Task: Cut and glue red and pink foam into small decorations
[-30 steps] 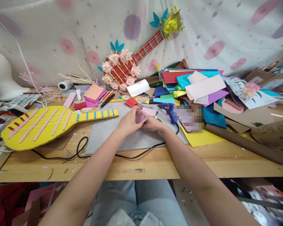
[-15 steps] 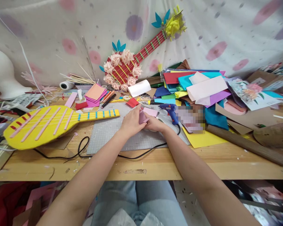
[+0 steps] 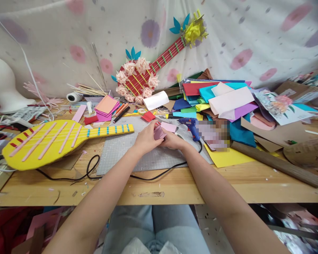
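Over the grey cutting mat (image 3: 127, 155), both my hands meet around a small piece of pink paper (image 3: 159, 133), which looks folded. My left hand (image 3: 147, 138) pinches it from the left side. From the right, my right hand (image 3: 172, 139) is closed on the same paper, its fingertips partly hidden. Just behind my hands lie a flat pale pink sheet (image 3: 169, 127) and a red piece of paper (image 3: 148, 116). To the right of my right hand rests a blue glue gun (image 3: 191, 127), its black cord (image 3: 159, 176) running across the mat.
At left lies a yellow paper lute (image 3: 50, 143). A red guitar-like model with paper roses (image 3: 140, 77) leans on the curtain. Coloured sheets (image 3: 228, 100) pile up at right, near a brown stick (image 3: 278, 164). Orange and pink squares (image 3: 106, 105) lie beside pens (image 3: 121, 112).
My hands stay together on the pink paper, which has tilted slightly between the fingers. The whole view has shifted a little; nothing else has visibly moved.
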